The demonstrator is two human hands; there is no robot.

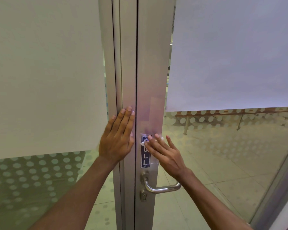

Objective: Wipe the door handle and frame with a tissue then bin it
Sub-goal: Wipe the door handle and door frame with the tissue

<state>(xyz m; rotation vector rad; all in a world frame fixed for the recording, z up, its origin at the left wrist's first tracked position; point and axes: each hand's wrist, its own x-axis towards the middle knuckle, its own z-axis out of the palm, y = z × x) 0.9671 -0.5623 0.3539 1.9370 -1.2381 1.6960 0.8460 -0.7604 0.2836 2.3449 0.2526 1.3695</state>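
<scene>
Left hand [117, 140] lies flat, fingers [126, 120] straight, bracing grey metal door frame [128, 63]; right hand [165, 153], fingers spread straight, presses small white tissue [143, 143] onto blue PULL sticker [145, 161]; curved steel door handle [161, 188] below.

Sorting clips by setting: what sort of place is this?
Likely an office or similar public building: a metal-framed glass door with frosted film, a PULL sign, and tables beyond the glass.

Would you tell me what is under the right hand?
A corner of white tissue shows, pressed on the PULL sign; the right hand covers the rest and part of the sign.
</scene>
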